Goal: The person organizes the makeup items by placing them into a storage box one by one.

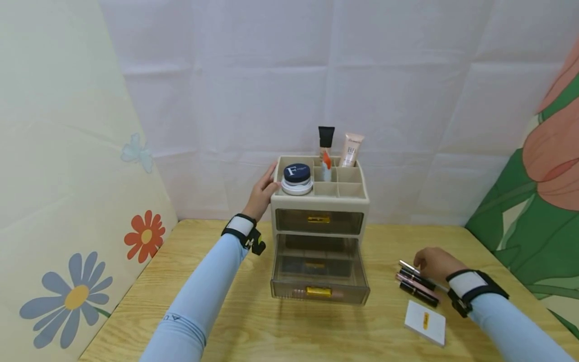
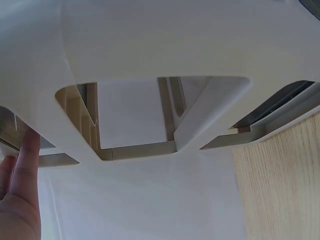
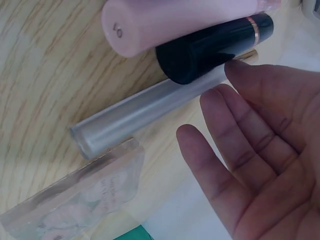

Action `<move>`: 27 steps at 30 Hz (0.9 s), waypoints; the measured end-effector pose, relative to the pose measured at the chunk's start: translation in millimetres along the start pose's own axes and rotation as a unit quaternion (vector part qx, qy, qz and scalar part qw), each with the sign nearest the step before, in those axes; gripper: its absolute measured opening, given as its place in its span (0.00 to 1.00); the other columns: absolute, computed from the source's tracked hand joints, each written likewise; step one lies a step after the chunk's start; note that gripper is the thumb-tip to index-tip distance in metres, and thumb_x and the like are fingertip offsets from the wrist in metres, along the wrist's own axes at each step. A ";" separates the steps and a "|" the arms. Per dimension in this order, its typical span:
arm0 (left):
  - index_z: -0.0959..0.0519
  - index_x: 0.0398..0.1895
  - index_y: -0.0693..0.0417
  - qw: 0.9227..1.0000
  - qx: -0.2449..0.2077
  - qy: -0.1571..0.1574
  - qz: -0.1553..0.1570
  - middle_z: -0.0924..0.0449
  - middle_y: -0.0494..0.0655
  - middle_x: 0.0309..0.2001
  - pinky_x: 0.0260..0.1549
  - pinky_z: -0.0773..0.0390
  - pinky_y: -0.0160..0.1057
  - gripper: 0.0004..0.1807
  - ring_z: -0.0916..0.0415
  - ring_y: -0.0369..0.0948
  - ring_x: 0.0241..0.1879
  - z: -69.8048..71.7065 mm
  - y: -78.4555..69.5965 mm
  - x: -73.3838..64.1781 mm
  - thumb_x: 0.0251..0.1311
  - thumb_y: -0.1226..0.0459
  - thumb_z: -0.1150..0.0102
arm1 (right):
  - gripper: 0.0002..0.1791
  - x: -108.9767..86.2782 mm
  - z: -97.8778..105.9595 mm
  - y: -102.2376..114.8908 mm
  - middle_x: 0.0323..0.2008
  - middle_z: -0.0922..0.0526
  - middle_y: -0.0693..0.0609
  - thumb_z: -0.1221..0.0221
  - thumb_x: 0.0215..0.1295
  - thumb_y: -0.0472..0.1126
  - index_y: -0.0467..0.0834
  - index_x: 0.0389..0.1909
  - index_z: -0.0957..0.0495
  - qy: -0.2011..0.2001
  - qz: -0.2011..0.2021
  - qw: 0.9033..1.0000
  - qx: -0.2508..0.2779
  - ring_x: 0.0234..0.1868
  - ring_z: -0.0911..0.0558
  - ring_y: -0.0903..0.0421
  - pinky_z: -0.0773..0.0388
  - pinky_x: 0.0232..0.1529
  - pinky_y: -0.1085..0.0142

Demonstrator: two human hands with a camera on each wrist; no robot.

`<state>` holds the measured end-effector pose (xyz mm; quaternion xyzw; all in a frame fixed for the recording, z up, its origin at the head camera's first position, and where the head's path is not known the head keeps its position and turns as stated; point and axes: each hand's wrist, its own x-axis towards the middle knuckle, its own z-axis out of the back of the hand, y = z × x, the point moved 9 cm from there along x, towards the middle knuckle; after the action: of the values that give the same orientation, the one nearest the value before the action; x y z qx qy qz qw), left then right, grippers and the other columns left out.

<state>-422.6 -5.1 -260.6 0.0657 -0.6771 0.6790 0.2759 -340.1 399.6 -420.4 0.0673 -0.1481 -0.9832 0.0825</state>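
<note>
Fingers straight, your left hand [image 1: 261,197] touches the central organizer [image 1: 320,205]; lower right, your right hand [image 1: 438,264] bends over a silver tube [image 1: 408,266], its long axis slanting toward upper left, any pinch unclear.

Table [image 1: 384,342]: light wood with visible grain; its rear edge meets the backdrop. Backdrop: white cloth [image 1: 253,75], hanging behind the table, marked by vertical and horizontal creases. Left side: cream panel [image 1: 50,176] along the table's left edge. Printed on the panel: a blue-grey flower [image 1: 76,297] with a yellow centre, lowest; a red flower [image 1: 147,236] with a yellow centre, above and to its right; a pale blue butterfly [image 1: 137,152], uppermost. Right side: printed panel [image 1: 543,226] bearing large pink-orange blossoms [image 1: 554,156] and dark green leaves [image 1: 493,211].
</note>
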 end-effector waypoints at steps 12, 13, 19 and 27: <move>0.49 0.78 0.48 1.000 -0.005 -0.004 0.005 0.36 0.64 0.66 0.52 0.26 0.51 0.35 0.32 0.52 0.59 0.4 0.5 -0.1 0.67 0.68 0.56 | 0.07 3.6 -5.4 -5.5 0.26 0.22 0.49 0.40 0.50 0.24 0.37 0.28 0.20 -0.026 0.014 1.000 -0.001 0.29 0.24 0.52 0.25 0.33 0.53; 0.49 0.78 0.48 1.000 -0.006 -0.003 0.005 0.36 0.64 0.66 0.52 0.26 0.52 0.35 0.32 0.52 0.59 0.1 0.5 0.0 0.68 0.68 0.56 | 0.07 4.0 -5.4 -6.4 0.26 0.22 0.50 0.40 0.50 0.24 0.37 0.28 0.20 -0.028 0.014 1.000 -0.001 0.29 0.24 0.52 0.25 0.33 0.54; 0.49 0.78 0.47 1.000 -0.013 0.003 0.003 0.38 0.65 0.67 0.54 0.28 0.54 0.35 0.34 0.53 0.60 -1.7 0.8 0.3 0.68 0.69 0.57 | 0.06 5.6 -7.3 -11.1 0.27 0.21 0.48 0.39 0.50 0.25 0.36 0.29 0.21 -0.023 0.008 1.000 0.005 0.30 0.23 0.51 0.24 0.34 0.52; 0.49 0.78 0.46 1.000 -0.011 0.005 0.003 0.37 0.64 0.67 0.53 0.27 0.53 0.35 0.33 0.52 0.60 0.8 3.4 2.0 0.67 0.67 0.56 | 0.08 2.3 11.1 -1.5 0.31 0.19 0.46 0.36 0.52 0.26 0.33 0.35 0.20 -0.050 0.023 0.998 -0.006 0.34 0.21 0.47 0.23 0.36 0.49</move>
<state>-426.1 -5.1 -262.6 0.0571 -0.6837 0.6725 0.2773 -344.2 403.7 -410.6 0.0137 -0.1481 -0.9840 0.0979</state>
